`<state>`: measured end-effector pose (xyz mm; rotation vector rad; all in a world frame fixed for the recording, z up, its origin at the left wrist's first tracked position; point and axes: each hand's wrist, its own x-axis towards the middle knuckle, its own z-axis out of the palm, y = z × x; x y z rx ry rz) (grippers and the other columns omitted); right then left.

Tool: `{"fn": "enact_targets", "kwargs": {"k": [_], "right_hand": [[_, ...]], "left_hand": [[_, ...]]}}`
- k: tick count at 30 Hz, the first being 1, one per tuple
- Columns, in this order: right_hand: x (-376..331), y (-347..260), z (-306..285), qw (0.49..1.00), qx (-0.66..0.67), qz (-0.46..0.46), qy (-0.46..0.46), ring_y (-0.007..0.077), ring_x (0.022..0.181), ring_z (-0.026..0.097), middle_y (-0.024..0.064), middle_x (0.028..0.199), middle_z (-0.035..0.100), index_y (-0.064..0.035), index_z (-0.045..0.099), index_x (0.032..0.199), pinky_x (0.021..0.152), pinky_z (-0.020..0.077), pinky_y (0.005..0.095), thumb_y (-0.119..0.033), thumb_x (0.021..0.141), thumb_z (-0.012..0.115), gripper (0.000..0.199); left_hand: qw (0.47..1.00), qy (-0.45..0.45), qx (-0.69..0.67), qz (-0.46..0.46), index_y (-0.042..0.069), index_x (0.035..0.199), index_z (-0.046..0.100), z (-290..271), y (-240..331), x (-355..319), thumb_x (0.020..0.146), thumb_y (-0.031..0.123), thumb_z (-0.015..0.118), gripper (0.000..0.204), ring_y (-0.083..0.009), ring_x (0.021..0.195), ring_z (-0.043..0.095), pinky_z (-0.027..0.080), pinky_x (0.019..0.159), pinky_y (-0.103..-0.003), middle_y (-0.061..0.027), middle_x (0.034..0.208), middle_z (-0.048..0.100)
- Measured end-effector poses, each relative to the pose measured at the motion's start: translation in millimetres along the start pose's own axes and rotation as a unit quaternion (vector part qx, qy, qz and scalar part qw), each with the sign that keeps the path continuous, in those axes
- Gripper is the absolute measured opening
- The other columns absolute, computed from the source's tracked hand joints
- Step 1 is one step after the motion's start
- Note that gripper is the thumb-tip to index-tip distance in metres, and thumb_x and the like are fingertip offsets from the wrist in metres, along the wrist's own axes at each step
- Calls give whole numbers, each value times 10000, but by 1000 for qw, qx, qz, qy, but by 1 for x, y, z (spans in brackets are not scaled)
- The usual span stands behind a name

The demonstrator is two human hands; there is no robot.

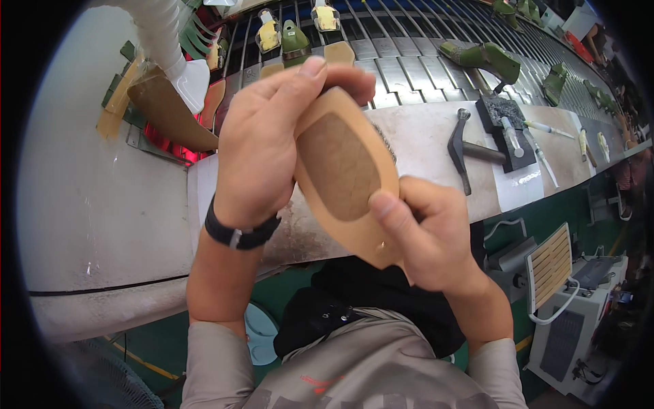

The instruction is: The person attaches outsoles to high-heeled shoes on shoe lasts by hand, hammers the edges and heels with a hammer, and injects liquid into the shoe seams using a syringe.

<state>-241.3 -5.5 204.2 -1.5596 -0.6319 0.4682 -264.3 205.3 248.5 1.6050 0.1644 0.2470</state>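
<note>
Over the near edge of the bench, a tan shoe sole (339,163) is held up in both hands, tilted, with a recessed brown panel inside its pale rim. My left hand (262,129), with a black band at the wrist, curls round the sole's far end and left side; its palm and some fingers are partly hidden. My right hand (429,228) pinches the near right end, thumb on the face and the other fingers bent behind. A small dark, rough edge shows behind the sole's right side; I cannot make out what it is.
A hammer (460,151) lies on the white bench top (426,150), beside a black block (507,129) with thin syringe-like tools. Beyond runs a slatted metal conveyor (409,71) with green shoe lasts (484,60). A white hose (160,34) hangs at left. A slatted wooden seat (549,266) stands right.
</note>
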Motion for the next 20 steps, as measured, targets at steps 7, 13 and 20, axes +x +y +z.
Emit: {"fn": "enact_targets", "kwargs": {"k": [7,13,20], "right_hand": [[3,12,-37,992,77,81,-62,91,639,674,61,765,705,57,714,975,544,521,230,-270,1097,647,355],[-1,12,-39,986,142,85,-12,136,626,704,97,793,724,54,700,967,554,568,263,-286,1117,601,385],[-2,30,-41,987,144,65,-8,136,634,705,135,794,742,68,711,1074,574,570,259,-333,1125,584,424]], "left_hand": [[983,-66,-136,104,-90,1353,645,24,-34,54,1055,116,614,364,-267,1196,722,595,1010,-356,-190,1292,720],[988,-82,-114,69,-99,1273,701,32,-30,71,993,106,657,351,-157,1027,696,555,917,-271,-134,1160,757],[990,-75,-101,59,-108,1283,693,40,-29,71,992,108,657,364,-172,1030,700,559,925,-283,-149,1185,756]]}}
